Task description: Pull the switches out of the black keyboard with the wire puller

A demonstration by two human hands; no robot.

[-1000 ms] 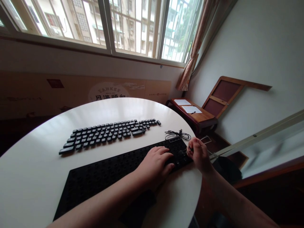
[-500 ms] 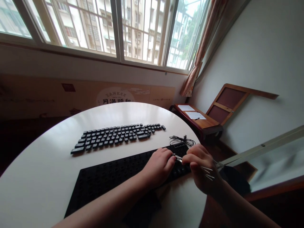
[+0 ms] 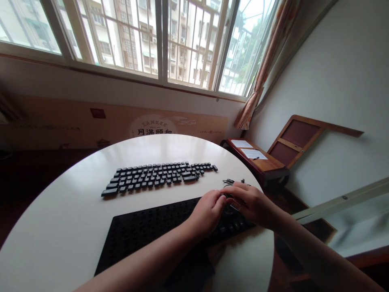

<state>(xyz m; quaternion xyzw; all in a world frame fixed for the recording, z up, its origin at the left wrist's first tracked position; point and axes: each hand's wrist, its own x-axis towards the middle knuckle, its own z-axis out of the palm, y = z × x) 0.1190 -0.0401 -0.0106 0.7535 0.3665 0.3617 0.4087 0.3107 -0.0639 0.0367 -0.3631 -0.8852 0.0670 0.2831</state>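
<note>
My left hand (image 3: 206, 213) is closed above the right part of a black keyboard (image 3: 142, 227), its fingertips meeting those of my right hand (image 3: 253, 205). What the left fingers pinch is hidden. My right hand curls over a wire keycap puller (image 3: 235, 206), of which only a bit of thin metal shows below the fingers. Dark keys remain seated at the keyboard's right end, while its left and middle show bare sockets. Behind it, loose black keycaps (image 3: 158, 175) lie in keyboard-like rows on the white round table (image 3: 69, 211).
A coiled black cable (image 3: 228, 181) lies behind my right hand, partly covered by it. To the right, beyond the table edge, a wooden chair (image 3: 273, 162) bears sheets of paper (image 3: 254, 154) and a pen. A barred window (image 3: 188, 44) stands ahead.
My right hand has turned over and come in against my left fingertips; the puller's wire prongs, sticking out behind it before, are mostly hidden now. The view has shifted slightly.
</note>
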